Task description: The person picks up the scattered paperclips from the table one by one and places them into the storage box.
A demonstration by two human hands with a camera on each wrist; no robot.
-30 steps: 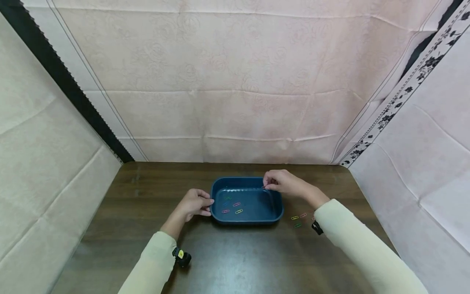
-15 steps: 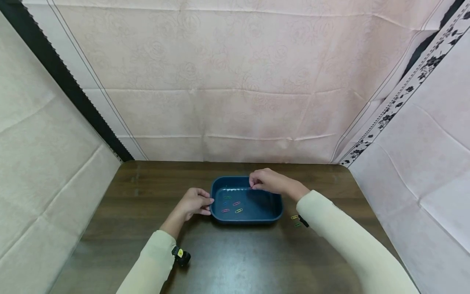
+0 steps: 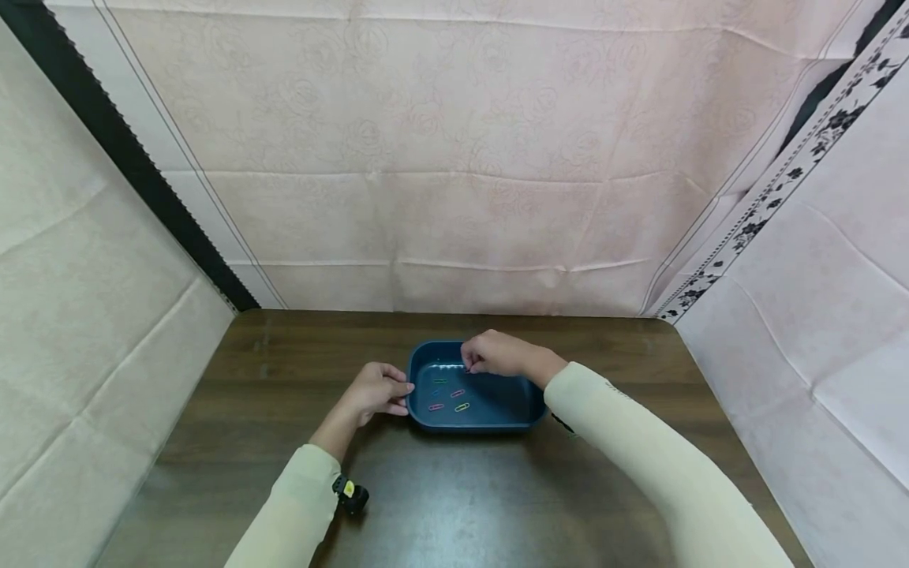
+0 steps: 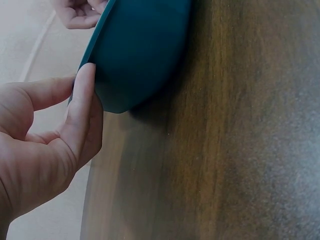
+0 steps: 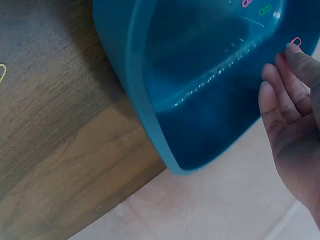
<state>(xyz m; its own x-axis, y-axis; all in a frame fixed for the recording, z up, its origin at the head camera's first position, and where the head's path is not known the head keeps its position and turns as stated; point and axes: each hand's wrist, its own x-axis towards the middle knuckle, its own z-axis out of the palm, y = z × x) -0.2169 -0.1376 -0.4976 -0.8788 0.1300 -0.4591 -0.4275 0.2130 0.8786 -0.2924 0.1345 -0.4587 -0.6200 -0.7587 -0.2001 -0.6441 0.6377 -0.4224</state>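
Fingers of the right hand were pinched on a pink paperclip, held over the far half of the blue tray, whose left end was gripped by the left hand. A low, gentle release was probably called for. The paperclip's loop was seemingly pointed toward the tray's left end, its long axis partly hidden.
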